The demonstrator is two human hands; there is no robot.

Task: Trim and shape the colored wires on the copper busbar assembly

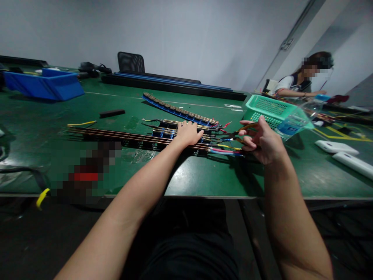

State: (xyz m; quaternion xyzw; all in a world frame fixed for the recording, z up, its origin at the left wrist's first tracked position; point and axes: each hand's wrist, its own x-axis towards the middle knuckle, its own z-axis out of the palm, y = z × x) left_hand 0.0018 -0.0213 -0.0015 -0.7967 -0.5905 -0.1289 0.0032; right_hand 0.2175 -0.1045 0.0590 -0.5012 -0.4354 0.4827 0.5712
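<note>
Several long strips with copper-coloured rods (136,137) lie side by side on the green table. My left hand (189,134) rests palm down on them, its fingers spread over the rods. To its right, my right hand (259,140) grips pliers (247,126) with orange-yellow handles. The jaws point left and meet the ends of the wires at the strips' right end; whether they are closed on a wire is too small to tell. Yellow, pink and blue wires (225,151) stick out below the jaws. Behind lies a slanted blue strip (177,110) with similar rods.
A green basket (269,107) holding a clear bottle stands beyond my right hand. White devices (336,147) lie at the right, a blue bin (43,85) at the back left. Black bars (175,84) run along the back. A person (300,83) sits at the far right.
</note>
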